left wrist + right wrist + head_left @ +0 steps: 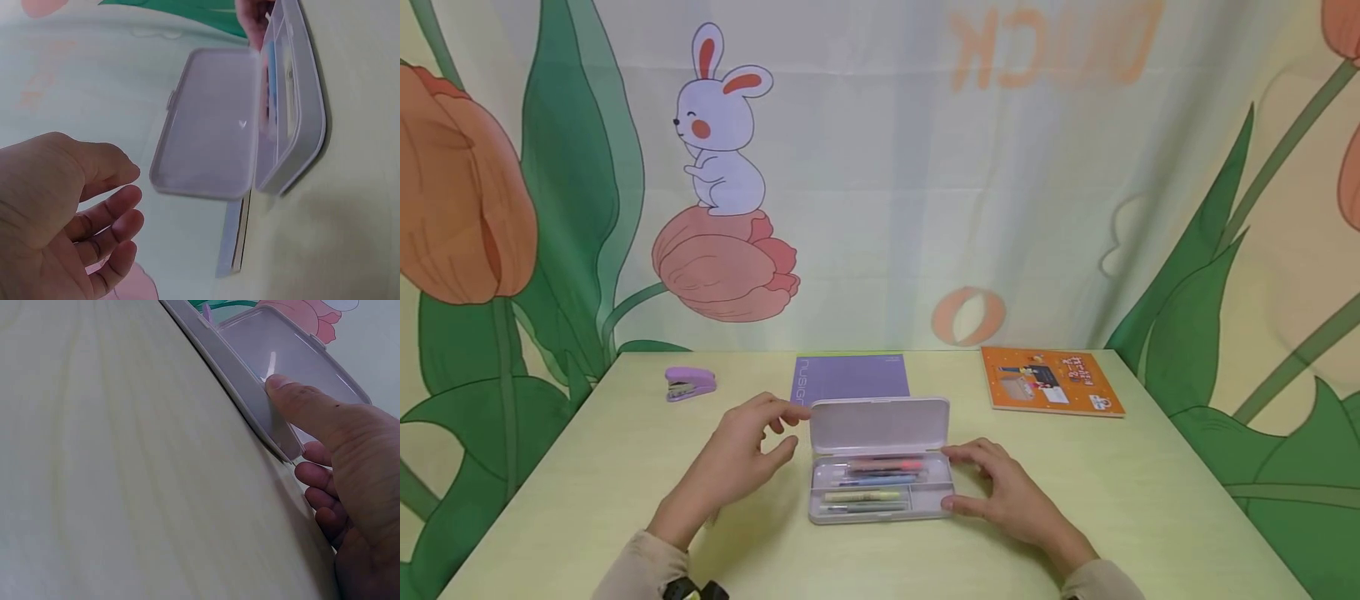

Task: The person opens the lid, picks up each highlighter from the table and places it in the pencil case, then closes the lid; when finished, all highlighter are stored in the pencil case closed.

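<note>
A pale lilac pencil case sits on the table with its lid raised. Inside, pens and a pale-yellow highlighter lie in its compartments. My right hand holds the case by its right end, thumb on the rim near the front corner and index finger toward the back; the right wrist view shows that thumb on the edge. My left hand hovers by the lid's left corner, fingers loosely bent with nothing in them. A gap shows between its fingertips and the lid in the left wrist view.
A purple notebook lies behind the case. At the back left is a purple stapler, and an orange booklet lies at the back right. A printed curtain hangs behind the table.
</note>
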Demonstrator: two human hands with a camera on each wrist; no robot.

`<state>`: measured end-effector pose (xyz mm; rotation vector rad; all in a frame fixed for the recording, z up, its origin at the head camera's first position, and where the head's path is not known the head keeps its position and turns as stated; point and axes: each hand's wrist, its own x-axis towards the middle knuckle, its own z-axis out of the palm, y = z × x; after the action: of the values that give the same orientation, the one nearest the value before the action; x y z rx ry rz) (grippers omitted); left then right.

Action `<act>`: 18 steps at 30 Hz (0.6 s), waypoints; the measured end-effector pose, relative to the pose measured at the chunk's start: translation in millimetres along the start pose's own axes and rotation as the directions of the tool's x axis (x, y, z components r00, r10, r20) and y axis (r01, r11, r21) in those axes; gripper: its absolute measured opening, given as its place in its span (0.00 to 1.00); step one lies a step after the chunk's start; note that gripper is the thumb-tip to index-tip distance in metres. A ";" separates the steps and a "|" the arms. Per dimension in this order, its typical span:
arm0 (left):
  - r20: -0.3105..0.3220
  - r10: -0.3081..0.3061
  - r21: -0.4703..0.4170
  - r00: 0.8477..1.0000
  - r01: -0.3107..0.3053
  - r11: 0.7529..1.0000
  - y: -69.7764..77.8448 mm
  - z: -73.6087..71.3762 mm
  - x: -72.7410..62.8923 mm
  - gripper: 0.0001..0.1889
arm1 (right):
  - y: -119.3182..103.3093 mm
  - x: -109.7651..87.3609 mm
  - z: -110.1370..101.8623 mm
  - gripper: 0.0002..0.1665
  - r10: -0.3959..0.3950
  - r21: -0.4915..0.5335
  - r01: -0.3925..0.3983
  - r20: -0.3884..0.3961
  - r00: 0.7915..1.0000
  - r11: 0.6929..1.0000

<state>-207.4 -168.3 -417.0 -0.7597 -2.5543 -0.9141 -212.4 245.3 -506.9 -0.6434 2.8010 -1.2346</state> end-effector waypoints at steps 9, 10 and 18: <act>-0.042 -0.098 0.063 0.994 0.101 0.993 -21.7 -20.2 -20.8 0.18 | -1.0 0.4 1.0 0.42 0.004 -0.002 -0.004 0.005 1.000 1.000; -0.043 -0.111 0.070 0.993 0.114 0.991 -25.1 -21.2 -24.1 0.18 | -1.2 0.4 1.0 0.42 0.002 -0.003 -0.002 0.005 1.000 1.000; 0.002 -0.249 0.086 0.968 0.248 0.965 -53.4 -17.1 -48.2 0.19 | -1.5 0.2 1.4 0.42 0.001 -0.014 -0.001 -0.008 1.000 1.000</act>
<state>-197.4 -232.4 -452.4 -0.4274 -2.7236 -0.8675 -211.8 243.4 -506.7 -0.6392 2.8181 -1.2214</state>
